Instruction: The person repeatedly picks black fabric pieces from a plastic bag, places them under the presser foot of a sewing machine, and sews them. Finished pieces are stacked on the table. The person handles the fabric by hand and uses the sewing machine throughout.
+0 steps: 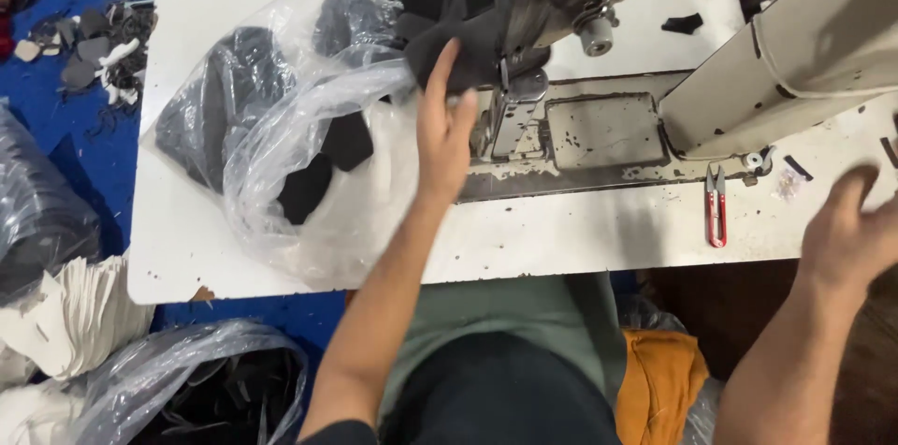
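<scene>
The left hand (445,127) pinches a dark fabric piece (458,52) right at the sewing machine's needle area (510,80), fingers closed on the cloth. The right hand (856,230) hovers open and blurred over the surface (561,239), gripping nothing, near the red snips (716,206). Those left fingers look too near the needle; a slip could catch them. The plastic bag (299,155) of dark pieces crowds in and might snag.
</scene>
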